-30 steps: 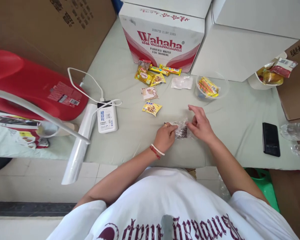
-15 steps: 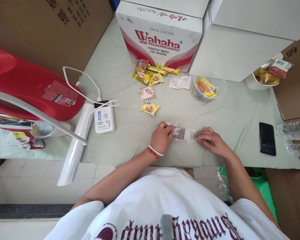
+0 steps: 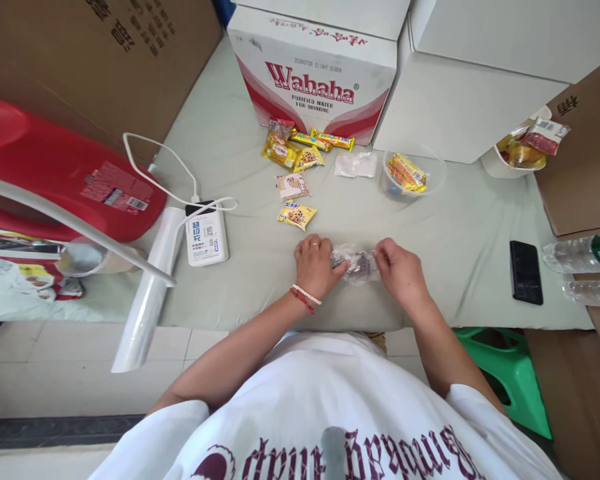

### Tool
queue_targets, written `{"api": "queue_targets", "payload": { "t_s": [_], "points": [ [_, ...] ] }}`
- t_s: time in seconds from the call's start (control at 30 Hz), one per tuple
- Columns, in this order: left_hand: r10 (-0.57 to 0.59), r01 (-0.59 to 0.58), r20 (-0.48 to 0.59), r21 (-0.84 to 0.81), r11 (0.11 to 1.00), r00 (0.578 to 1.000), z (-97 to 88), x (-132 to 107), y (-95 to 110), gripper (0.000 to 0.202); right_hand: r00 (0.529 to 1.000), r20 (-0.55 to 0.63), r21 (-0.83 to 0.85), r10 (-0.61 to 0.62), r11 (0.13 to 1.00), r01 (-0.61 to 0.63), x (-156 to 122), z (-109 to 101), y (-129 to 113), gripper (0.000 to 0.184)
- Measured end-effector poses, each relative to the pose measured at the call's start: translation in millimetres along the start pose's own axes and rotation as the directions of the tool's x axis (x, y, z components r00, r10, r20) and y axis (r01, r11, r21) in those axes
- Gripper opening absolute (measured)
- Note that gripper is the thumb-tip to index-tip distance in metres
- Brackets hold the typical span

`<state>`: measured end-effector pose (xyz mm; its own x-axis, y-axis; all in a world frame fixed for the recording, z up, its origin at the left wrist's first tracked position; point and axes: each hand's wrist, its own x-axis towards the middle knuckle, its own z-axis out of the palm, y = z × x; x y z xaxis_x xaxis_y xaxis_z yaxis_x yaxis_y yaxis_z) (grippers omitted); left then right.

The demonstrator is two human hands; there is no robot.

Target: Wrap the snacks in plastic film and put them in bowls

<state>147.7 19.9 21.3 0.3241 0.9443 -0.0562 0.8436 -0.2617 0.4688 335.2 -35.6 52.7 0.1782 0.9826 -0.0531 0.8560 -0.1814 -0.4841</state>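
Observation:
On the pale green cloth, near the front edge, lies a small dark item wrapped in clear crinkled plastic film [image 3: 361, 265]. My left hand [image 3: 315, 268] is closed over the film's left end, its thumb pressing on it. At the right end, the fingertips of my right hand [image 3: 401, 272] pinch the film. What the dark item is I cannot make out. Beyond my left hand are a yellow snack packet [image 3: 297, 215] and a pale snack packet [image 3: 293, 186].
Farther back, more yellow packets [image 3: 283, 151], a folded clear wrapper [image 3: 355, 165] and a plastic bowl of snacks [image 3: 407, 175] lie before the Wahaha box [image 3: 313, 80]. A power bank [image 3: 206, 237] and plastic film roll [image 3: 147, 293] are left; a phone [image 3: 526, 272] and bottles [image 3: 580, 255] right.
My right hand has come left and taken hold of the film's right end. The film is now bunched closer around the dark item. My left hand has shifted slightly over its end.

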Motion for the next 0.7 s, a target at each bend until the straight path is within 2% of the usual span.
{"api": "queue_targets", "payload": {
  "t_s": [0.07,0.13,0.2,0.27,0.33,0.4,0.47,0.53,0.57,0.63,0.7],
  "points": [
    [-0.021,0.023,0.041,-0.034,0.999,0.999,-1.9,-1,7,0.028,0.996,0.014,0.061,-0.083,0.995,0.082,1,9,-22,0.021],
    [-0.028,0.031,0.037,-0.083,0.996,0.999,-4.2,-3,13,0.012,0.987,-0.014,0.148,-0.16,0.976,0.16,0,20,-37,0.024],
    [0.023,-0.028,-0.034,-0.152,0.988,0.999,-6.3,-7,16,0.009,0.985,-0.039,0.272,-0.171,0.946,0.175,-3,28,-41,0.027],
    [0.112,-0.143,-0.129,-0.264,0.954,0.985,-7.7,-13,19,0.016,0.991,-0.045,0.408,-0.123,0.904,0.131,-6,32,-37,0.032],
    [0.207,-0.261,-0.17,-0.424,0.867,0.963,-8.5,-21,22,0.032,0.998,-0.039,0.491,-0.059,0.868,0.07,-11,33,-29,0.039],
    [0.304,-0.316,-0.128,-0.611,0.726,0.944,-9.3,-27,25,0.052,1.0,0.002,0.542,-0.002,0.84,0.001,-17,32,-22,0.044],
    [0.378,-0.263,-0.037,-0.779,0.569,0.925,-10.8,-31,27,0.066,0.996,0.085,0.608,0.027,0.791,-0.074,-21,29,-14,0.043],
    [0.388,-0.151,0.045,-0.876,0.459,0.921,-13.7,-33,25,0.072,0.992,0.121,0.653,0.04,0.749,-0.109,-17,19,-2,0.038],
    [0.365,-0.106,0.066,-0.896,0.431,0.929,-15.5,-34,21,0.073,0.995,0.085,0.657,0.057,0.747,-0.099,-8,10,7,0.036],
    [0.283,-0.066,0.061,-0.906,0.419,0.957,-19.1,-35,10,0.07,0.989,-0.094,0.625,0.118,0.78,-0.034,24,-14,31,0.033],
    [0.18,-0.045,0.037,-0.9,0.433,0.983,-21.5,-38,-7,0.063,0.934,-0.322,0.567,0.153,0.821,0.061,77,-44,60,0.036]
  ]
}}
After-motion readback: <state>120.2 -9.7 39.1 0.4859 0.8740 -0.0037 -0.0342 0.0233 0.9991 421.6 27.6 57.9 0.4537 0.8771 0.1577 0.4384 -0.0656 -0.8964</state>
